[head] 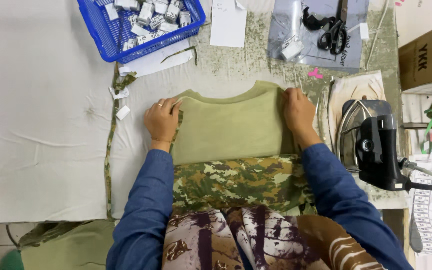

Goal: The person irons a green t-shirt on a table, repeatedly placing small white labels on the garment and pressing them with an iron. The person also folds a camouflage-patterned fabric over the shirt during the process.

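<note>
1. The white padded table cover [46, 125] fills most of my view; its left and near edges are cut off, and it gives way on the right to a mottled, stained worktop [236, 62].
2. The olive green garment [231, 125] lies flat in the middle of that cover, its far edge folded over, its near part joined to a camouflage panel [241, 182] that runs toward me and slips out of sight under my patterned clothing.
3. The steam iron [371, 145] sits just to the right of the garment, on a scorched pad; its cord leaves the frame at the right edge.
4. The blue plastic basket [101, 30], cut off at the top, holds small white-and-grey packets too small to make out.
5. A cardboard box [426, 57] is clipped by the right edge.
6. My left hand [162, 120] rests flat on the garment's left edge, fingers together, pressing the fold rather than gripping it; a ring shows on one finger.
7. My right hand [298, 110] presses the garment's right edge, fingers curled down over the cloth; whether they pinch it I cannot tell.
8. Black scissors [333, 35] lie on a grey sheet at the far side, well apart from both hands.
9. A narrow camouflage strip [110, 145] trails along the cover left of my left hand.
</note>
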